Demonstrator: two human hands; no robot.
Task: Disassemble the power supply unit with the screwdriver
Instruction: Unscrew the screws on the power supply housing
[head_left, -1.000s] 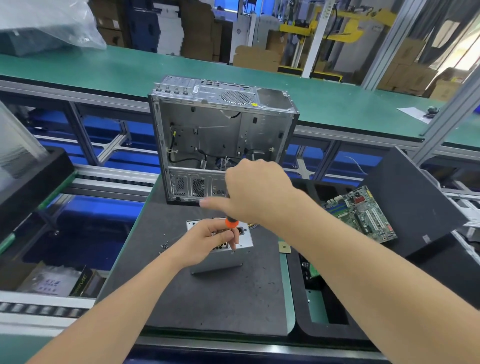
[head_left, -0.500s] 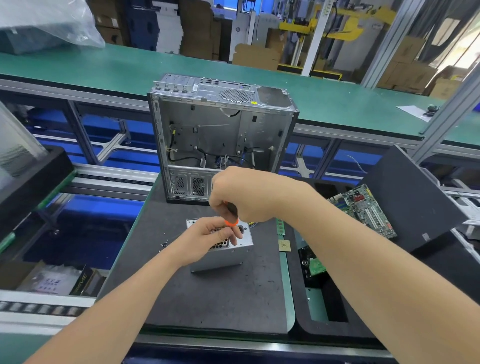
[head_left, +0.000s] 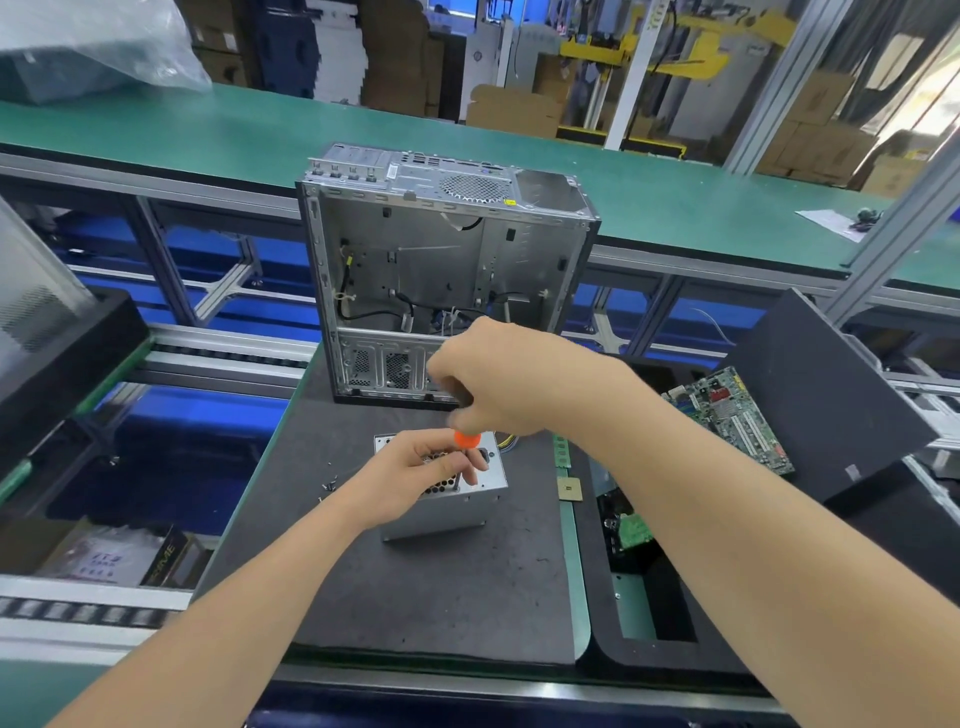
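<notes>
A small grey metal power supply unit (head_left: 457, 506) lies on the dark foam mat (head_left: 441, 597), its perforated top face up. A screwdriver (head_left: 466, 440) with an orange and black handle stands upright on that top face. My right hand (head_left: 498, 379) grips the handle from above. My left hand (head_left: 415, 475) rests on the unit's top, and its fingertips pinch the screwdriver's shaft near the tip. Yellow wires stick out behind the unit, partly hidden by my right hand.
An open, emptied computer case (head_left: 447, 280) stands upright just behind the unit. Loose screws (head_left: 328, 483) lie left of it. A black tray at the right holds a green motherboard (head_left: 732, 421); a small chip (head_left: 569, 488) lies near its edge. A green conveyor (head_left: 260, 135) runs behind.
My right hand has closed round the screwdriver handle, its pointing finger curled in, and has turned on it. My left hand and the unit stay in place.
</notes>
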